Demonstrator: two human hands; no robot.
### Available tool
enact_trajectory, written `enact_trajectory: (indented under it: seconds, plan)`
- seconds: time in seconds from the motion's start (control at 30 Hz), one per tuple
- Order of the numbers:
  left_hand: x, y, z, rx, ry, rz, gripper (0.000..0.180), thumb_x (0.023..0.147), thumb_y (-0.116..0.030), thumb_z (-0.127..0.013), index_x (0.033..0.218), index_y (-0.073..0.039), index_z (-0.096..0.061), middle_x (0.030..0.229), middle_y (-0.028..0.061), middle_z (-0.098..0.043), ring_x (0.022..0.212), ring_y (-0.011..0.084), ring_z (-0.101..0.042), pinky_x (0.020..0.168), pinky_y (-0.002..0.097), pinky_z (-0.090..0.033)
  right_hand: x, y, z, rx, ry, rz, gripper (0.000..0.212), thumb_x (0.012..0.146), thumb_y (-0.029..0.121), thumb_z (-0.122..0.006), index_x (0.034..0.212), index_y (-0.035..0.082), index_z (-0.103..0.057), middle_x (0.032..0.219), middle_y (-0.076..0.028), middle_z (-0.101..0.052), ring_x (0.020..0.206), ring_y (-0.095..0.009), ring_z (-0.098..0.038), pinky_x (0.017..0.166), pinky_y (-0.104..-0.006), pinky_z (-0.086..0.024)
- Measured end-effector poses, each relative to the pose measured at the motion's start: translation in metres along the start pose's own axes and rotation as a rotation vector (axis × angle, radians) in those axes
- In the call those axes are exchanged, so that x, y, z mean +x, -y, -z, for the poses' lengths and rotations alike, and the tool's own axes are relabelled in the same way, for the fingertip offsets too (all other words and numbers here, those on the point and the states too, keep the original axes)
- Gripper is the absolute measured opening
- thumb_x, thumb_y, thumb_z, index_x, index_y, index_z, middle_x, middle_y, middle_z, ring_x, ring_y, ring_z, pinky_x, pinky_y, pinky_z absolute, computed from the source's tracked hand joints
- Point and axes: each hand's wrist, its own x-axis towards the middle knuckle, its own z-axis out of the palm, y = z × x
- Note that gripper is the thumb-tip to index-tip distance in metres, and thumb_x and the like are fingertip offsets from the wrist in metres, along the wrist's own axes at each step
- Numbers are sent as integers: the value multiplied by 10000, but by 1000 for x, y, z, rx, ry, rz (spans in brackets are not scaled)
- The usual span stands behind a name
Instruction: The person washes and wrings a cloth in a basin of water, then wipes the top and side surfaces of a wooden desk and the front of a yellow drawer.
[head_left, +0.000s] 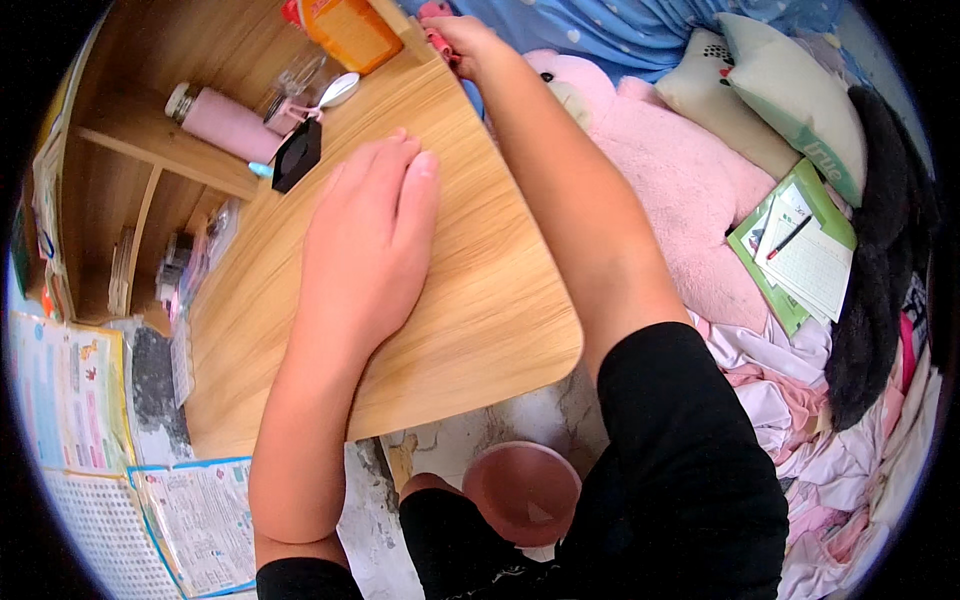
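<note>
My left hand [370,230] lies flat, palm down, on the wooden desk [480,290], its fingers stretched out and holding nothing. Just beyond its fingertips is a black open-topped box [298,156]. My right arm reaches along the desk's right side to its far corner. There my right hand [471,45] closes around a small pinkish-red object [438,42], partly covered by the fingers and too small to name. Close by on the desk stands an orange package [352,35]. A pink bottle [226,121] and a white spoon [339,90] lie farther left.
Wooden shelves [110,160] rise at the left. On the right, a large pink plush toy [680,190], pillows [790,100] and a green folder with papers [795,245] rest on the bed. A pink bin [522,490] stands on the floor near my legs.
</note>
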Motion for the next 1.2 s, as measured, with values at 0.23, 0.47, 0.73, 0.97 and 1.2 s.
enact_trajectory:
  seconds: [0.23,0.47,0.73,0.97,1.2]
  plan:
    - [-14,15,1,27,-22,9,397,1110,-315,-514,1137,28,-712,1155,261,-726,1108,461,-661,987,522,-511,-145,5,-27,-128,-2,-66,241,1020,196,-722,1110,-22,-674,902,-114,-770,711,-199,-747,618,-369,-615]
    - [2,11,4,-1,122,83,563,1142,-429,-402,1204,47,-696,1225,284,-702,1191,463,-634,1034,501,-486,-378,57,-41,-169,-57,-75,416,1032,249,-729,1313,-52,-662,1138,-143,-777,927,-209,-764,828,-342,-625]
    - [0,21,6,-14,124,129,632,1148,-471,-355,1210,64,-687,1283,292,-697,1227,479,-617,1061,514,-464,-506,106,-46,-555,-141,-105,445,1051,258,-728,1374,-43,-670,1124,-43,-753,946,-93,-690,813,-260,-563]
    - [9,40,8,-121,-246,42,562,1145,-419,-406,1248,43,-709,1303,260,-705,1262,442,-631,1095,467,-473,-356,148,-102,-1604,83,428,467,1072,346,-652,1437,56,-628,1049,-127,-772,967,-196,-715,862,-327,-572]
    - [3,71,38,-150,-719,4,466,1138,-327,-420,1302,-33,-742,1336,169,-712,1266,340,-657,1108,401,-484,-233,83,-146,-2209,620,250,563,1020,494,-647,1477,167,-669,1207,-204,-769,1146,-371,-703,1027,-473,-547]
